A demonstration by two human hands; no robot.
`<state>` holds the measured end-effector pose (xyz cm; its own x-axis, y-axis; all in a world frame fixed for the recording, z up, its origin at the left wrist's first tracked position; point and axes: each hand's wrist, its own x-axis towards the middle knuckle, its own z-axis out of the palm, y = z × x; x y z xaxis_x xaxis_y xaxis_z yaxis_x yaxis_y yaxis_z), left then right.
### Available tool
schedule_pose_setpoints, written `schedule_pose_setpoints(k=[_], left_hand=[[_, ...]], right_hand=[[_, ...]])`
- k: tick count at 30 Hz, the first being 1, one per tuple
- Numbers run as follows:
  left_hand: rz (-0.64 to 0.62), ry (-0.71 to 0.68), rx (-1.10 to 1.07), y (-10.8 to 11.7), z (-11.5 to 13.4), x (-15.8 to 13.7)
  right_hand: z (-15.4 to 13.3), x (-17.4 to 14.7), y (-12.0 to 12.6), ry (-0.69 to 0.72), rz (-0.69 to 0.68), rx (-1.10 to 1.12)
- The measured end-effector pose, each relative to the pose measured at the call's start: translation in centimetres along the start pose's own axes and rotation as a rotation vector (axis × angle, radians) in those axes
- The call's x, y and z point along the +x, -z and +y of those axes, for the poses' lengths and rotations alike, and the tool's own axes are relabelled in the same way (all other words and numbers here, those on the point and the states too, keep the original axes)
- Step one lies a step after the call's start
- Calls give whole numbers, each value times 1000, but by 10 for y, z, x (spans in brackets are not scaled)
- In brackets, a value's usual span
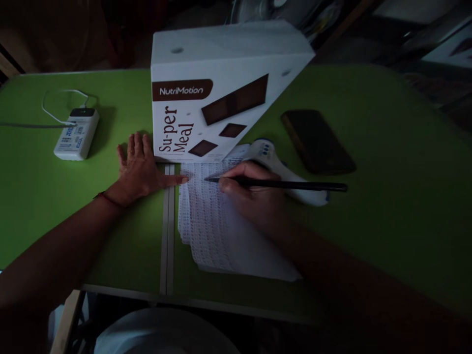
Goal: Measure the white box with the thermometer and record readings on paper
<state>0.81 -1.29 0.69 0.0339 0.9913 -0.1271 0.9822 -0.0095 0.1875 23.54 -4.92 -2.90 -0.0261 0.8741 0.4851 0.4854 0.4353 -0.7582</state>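
A stack of paper sheets [210,221] lies on the green table, its left part covered with rows of small handwriting. In my right hand [254,196] a slim black pen [295,185] is gripped, the tip pointing left at the written rows; I cannot tell whether it touches the paper. My left hand [142,169] lies flat with fingers spread on the table, its thumb reaching to the left edge of the sheets. Right behind the papers stands a white NutriMotion box [184,113], close to my left fingertips, covering the far end of the sheets.
A white power bank [77,137] with cables sits at the left of the green table [121,246]. Partly behind my right hand lies a white and blue handheld device [291,172]. A dark phone [319,142] rests further right. The table's seam [167,236] runs left of the papers.
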Motion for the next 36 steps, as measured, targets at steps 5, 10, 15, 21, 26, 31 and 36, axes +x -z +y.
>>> schedule_pose_setpoints(k=[5,10,15,21,26,31,36], left_hand=[[20,-25,-12,-1,-2,0],[23,-24,-29,-1,-2,0],[23,-23,-55,-2,-3,1],[32,-26,-33,-1,-2,0],[10,-6,0,0,-1,-1],[40,-30,-47,-3,-4,1],[44,-26,-80,-4,-5,1]], right_hand=[[-1,0,3,-32,-43,-5],[1,-1,2,-45,-8,11],[0,-1,0,-53,23,-9],[-1,0,1,-29,3,-8],[-1,1,3,-2,3,1],[-5,2,4,-14,5,30],[-6,0,1,-3,-5,46]])
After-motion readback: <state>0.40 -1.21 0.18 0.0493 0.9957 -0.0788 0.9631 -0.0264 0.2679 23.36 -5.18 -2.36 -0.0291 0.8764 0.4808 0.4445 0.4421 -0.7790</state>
